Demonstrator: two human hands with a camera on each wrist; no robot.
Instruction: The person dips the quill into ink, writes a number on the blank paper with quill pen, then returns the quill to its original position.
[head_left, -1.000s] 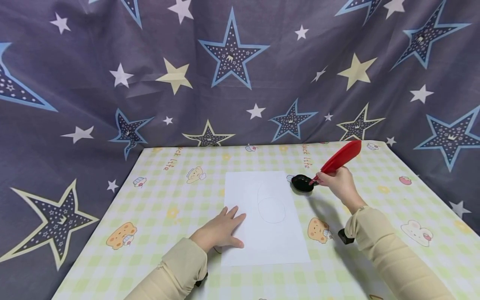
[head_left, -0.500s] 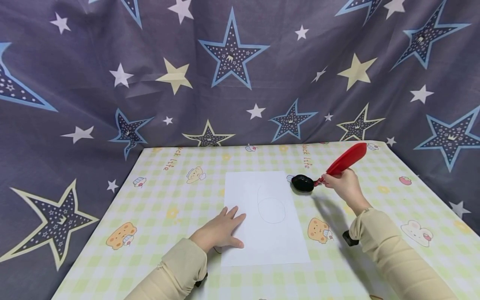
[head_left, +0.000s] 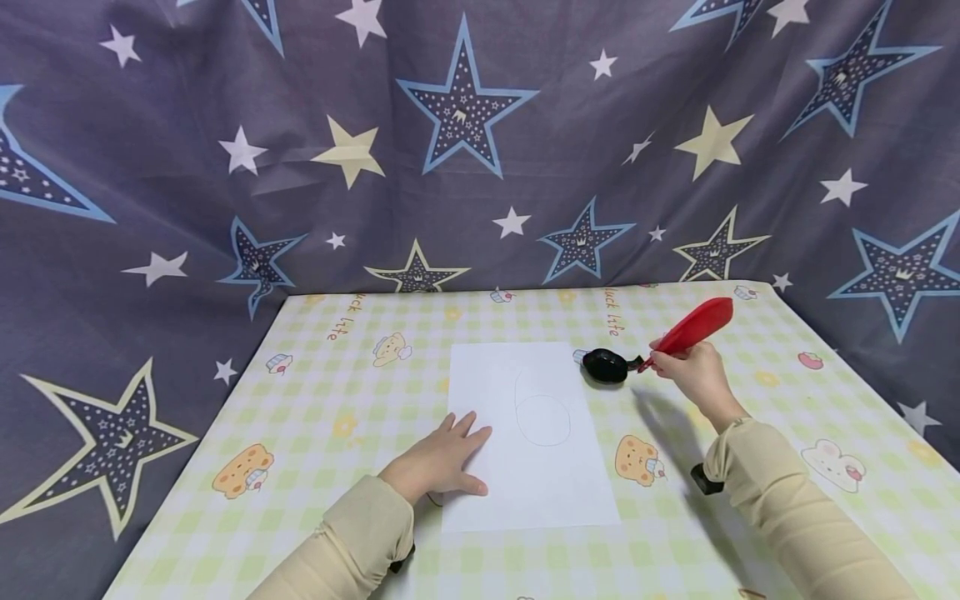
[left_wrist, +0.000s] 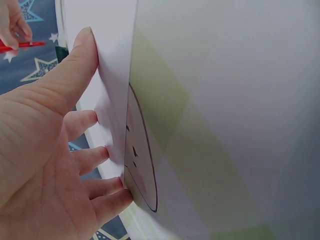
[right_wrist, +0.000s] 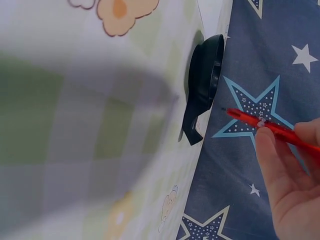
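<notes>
My left hand (head_left: 442, 458) rests spread on the left edge of a white sheet of paper (head_left: 543, 492). A thin, faint line shaped like a 6 (head_left: 543, 421) is on the sheet. With thumb and fingertips, my right hand (head_left: 699, 379) pinches a red feather pen (head_left: 697, 325) near its lower end, the plume slanting up to the right. In the right wrist view, the tip of the pen (right_wrist: 240, 116) is bare and apart from a small black dish-shaped pen stand (right_wrist: 206, 75). That black stand (head_left: 604, 365) sits on the table beside the paper's upper right edge.
A green-and-white checked cloth (head_left: 300, 533) with cartoon prints covers the table. Behind it hangs a dark curtain (head_left: 480, 217) with stars. A black wrist camera (head_left: 707, 479) shows below the right sleeve.
My right hand has drawn the feather pen rightward, away from the black stand, and the plume has tipped lower. The left hand and the paper have stayed in place.
</notes>
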